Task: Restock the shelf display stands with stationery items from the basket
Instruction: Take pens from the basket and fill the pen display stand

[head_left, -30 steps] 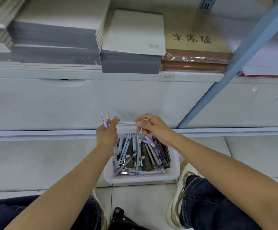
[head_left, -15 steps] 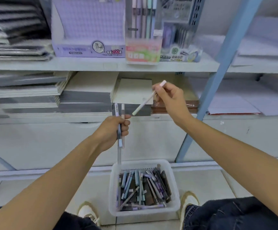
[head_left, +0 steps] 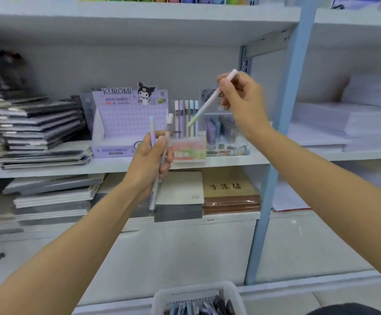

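2 pens (head_left: 152, 130) upright, gripped by left hand (head_left: 149, 162) | right hand (head_left: 244, 98) pinches tilted pastel pen (head_left: 204, 108) near display stand (head_left: 188, 151)

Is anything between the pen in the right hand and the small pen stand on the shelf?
Nothing visible does. The pen in the right hand points its green tip at the pen stand, in front of the upright pens there. The left hand, gripping two pens, is lower and to the left, off that path.

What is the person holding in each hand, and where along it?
The right hand pinches one pastel pen near its upper end. The left hand grips two pens around their middles, upright.
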A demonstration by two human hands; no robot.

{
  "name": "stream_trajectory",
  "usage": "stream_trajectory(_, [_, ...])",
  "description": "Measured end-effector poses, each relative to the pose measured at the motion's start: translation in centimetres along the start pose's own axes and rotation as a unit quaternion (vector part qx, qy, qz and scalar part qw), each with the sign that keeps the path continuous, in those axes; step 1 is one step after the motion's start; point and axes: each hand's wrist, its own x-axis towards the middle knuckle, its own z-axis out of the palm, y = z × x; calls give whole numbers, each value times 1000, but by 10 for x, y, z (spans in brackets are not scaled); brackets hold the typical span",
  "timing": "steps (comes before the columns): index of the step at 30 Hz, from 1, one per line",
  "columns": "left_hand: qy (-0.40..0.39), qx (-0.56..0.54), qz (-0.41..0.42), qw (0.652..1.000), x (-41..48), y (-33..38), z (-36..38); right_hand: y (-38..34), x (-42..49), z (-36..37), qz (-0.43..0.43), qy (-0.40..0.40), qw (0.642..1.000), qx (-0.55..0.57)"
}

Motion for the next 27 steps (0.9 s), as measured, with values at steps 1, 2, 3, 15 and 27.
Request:
stream_trajectory(1, [6, 11, 4, 1000, 5, 4, 0, 4, 7, 1, 7, 0, 1000, -17])
stream_trajectory(2, [8, 12, 3, 1000, 9, 8, -1, 9, 13, 2, 16, -2, 999, -33])
stream_trajectory(3, [5, 8, -2, 1000, 14, 11, -1, 15, 18, 3, 24, -7, 999, -47])
stream_trajectory(15, [5, -1, -77, 997, 58, 15, -15, 67, 44, 33, 47, -96, 978, -181])
stream_trajectory(27, [25, 2, -20, 999, 69, 13, -21, 78, 56, 42, 21, -163, 951, -260])
